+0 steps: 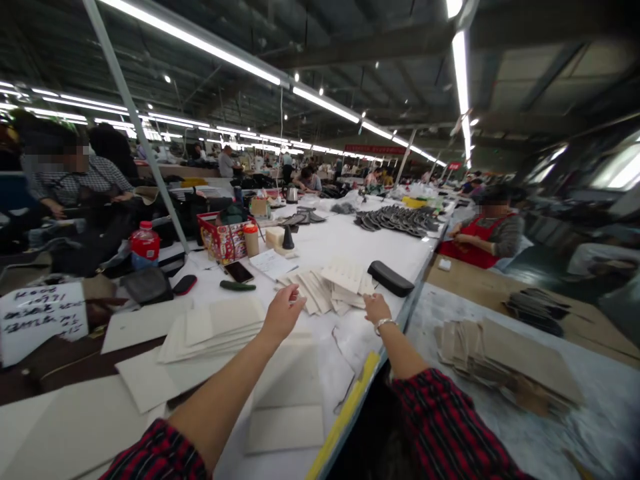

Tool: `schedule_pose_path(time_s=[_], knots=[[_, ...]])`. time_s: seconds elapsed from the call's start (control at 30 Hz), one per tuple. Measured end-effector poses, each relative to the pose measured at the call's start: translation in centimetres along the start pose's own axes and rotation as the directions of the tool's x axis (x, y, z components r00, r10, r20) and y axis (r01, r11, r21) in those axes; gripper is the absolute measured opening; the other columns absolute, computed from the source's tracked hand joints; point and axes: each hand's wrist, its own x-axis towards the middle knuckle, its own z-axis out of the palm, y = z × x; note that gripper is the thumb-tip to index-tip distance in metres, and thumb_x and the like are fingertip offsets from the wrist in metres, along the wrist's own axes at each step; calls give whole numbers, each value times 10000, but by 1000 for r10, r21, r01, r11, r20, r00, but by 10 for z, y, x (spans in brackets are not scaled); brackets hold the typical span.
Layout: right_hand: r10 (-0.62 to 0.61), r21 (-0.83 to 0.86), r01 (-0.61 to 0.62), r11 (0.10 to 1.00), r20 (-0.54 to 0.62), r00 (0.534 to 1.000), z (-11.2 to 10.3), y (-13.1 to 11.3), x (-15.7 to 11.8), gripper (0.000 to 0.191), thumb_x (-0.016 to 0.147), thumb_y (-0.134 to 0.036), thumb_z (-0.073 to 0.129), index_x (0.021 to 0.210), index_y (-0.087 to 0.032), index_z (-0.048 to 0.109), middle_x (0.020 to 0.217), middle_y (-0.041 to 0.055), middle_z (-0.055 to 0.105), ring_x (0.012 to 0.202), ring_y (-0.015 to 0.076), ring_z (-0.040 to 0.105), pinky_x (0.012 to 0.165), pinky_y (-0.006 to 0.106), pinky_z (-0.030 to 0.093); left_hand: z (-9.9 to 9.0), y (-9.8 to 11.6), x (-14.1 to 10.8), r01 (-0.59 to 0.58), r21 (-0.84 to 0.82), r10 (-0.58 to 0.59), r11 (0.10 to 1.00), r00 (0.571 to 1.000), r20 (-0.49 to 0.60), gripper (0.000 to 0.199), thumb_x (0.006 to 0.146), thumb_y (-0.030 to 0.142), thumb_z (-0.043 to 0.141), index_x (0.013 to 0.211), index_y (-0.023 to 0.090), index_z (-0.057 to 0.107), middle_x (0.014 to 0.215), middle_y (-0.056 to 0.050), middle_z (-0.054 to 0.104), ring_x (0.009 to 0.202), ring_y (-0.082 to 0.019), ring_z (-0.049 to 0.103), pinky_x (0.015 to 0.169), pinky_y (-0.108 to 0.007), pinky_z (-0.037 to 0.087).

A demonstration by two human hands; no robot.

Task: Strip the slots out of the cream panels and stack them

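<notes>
Both hands, left hand and right hand, hover unclenched over the fanned cream card pieces; light, stiff, likely best pinched by their edges.

Place: factory floor, large garment or leather-goods workshop.
Lighting: long fluorescent tube rows overhead.
Benches: long white worktable with stacked cut pieces.
People: seated workers, red-aproned person nearby.

I log: left hand and right hand, both open, reaching a fanned pile of cream pieces; black case just beyond my right hand.
</notes>
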Motion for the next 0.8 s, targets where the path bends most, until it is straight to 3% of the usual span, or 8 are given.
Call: schedule_pose_path(time_s=[0.1,0.17,0.23,0.33,0.43,0.57,0.67,0.8], knots=[[-25,-174,34,984,54,998,18,30,-38,313,745,-328,466,987,-134,515,942,109,573,812,180,562,770,328,430,-10,-42,-70,-234,290,200,928,970,141,406,796,350,427,1164,180,428,1163,-93,491,1092,-204,426,928,-385,344],[-169,-263,210,942,169,971,38,40,-83,300,784,-287,410,1020,-135,514,992,107,563,847,171,551,804,329,419,-13,-65,-118,-374,400,238,837,906,349,510,776,418,447,1221,176,381,1268,-98,415,1181,-233,335,981,-413,269],[-324,-300,407,863,290,901,57,44,-136,317,804,-251,378,1076,-141,498,1044,111,552,945,182,518,850,352,401,-14,-81,-157,-463,442,204,768,832,516,595,760,485,441,1269,202,319,1322,-84,356,1210,-248,299,993,-437,231],[-434,-364,575,733,402,806,77,40,-210,404,776,-273,459,1154,-134,461,1171,140,485,1098,234,414,931,423,327,-19,-86,-196,-495,488,144,718,793,593,596,783,512,379,1297,235,262,1347,-62,315,1219,-246,291,998,-452,200],[-421,-374,595,711,451,787,75,31,-246,470,750,-323,515,1177,-137,450,1223,149,434,1122,264,381,940,444,309,-25,-74,-209,-478,500,122,722,799,588,536,780,507,392,1240,233,365,1308,-58,384,1185,-247,344,985,-459,219],[-347,-256,503,826,472,811,57,18,-213,277,825,-266,404,1049,-158,526,1002,97,553,928,174,505,844,325,404,-11,-54,-190,-435,481,138,761,834,535,332,811,367,418,1083,202,513,1221,-61,482,1124,-211,408,973,-416,269],[-255,-230,394,890,467,847,58,15,-169,229,797,-230,446,989,-153,544,865,63,561,743,134,531,736,277,436,11,-50,-165,-450,461,129,765,808,576,364,789,323,465,1123,179,474,1251,-77,447,1102,-218,416,893,-380,362],[-178,-187,361,913,614,769,75,23,-140,206,700,-195,564,905,-175,577,817,24,551,648,96,511,668,236,421,25,-53,-144,-493,465,79,736,744,664,488,721,394,547,1155,201,431,1266,-54,430,1071,-245,412,823,-398,391]])
